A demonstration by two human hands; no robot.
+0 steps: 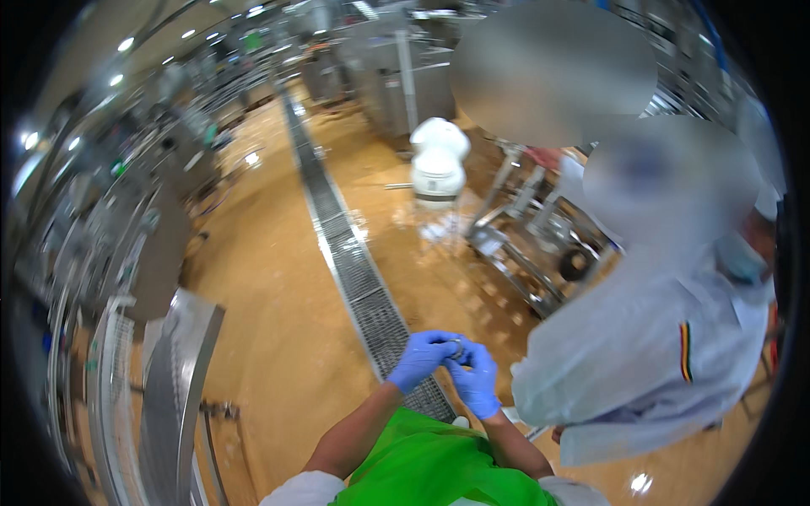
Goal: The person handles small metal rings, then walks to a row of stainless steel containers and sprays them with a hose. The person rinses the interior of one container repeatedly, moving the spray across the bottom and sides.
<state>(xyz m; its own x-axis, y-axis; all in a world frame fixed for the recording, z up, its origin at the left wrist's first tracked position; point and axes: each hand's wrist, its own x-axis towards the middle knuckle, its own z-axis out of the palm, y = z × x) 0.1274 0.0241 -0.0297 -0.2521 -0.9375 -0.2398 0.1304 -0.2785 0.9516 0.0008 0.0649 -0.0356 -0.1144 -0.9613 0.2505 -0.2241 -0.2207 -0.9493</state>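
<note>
My left hand [419, 361] and my right hand [476, 381], both in blue gloves, meet in front of my green apron [439, 468]. Between their closed fingers is a small, round, greyish metallic piece [456, 347]. Both hands grip it, and the fingers cover much of it. It is too small and blurred to tell its kind. The hands are held above the floor, over the grated drain.
A long grated drain [346, 244] crosses the wet tan floor [253, 253]. Close on my right stands a person in a white coat [624, 337]. Metal equipment on wheels [540, 228] and a white rounded unit [439, 164] are ahead; steel machinery [181, 388] lines the left.
</note>
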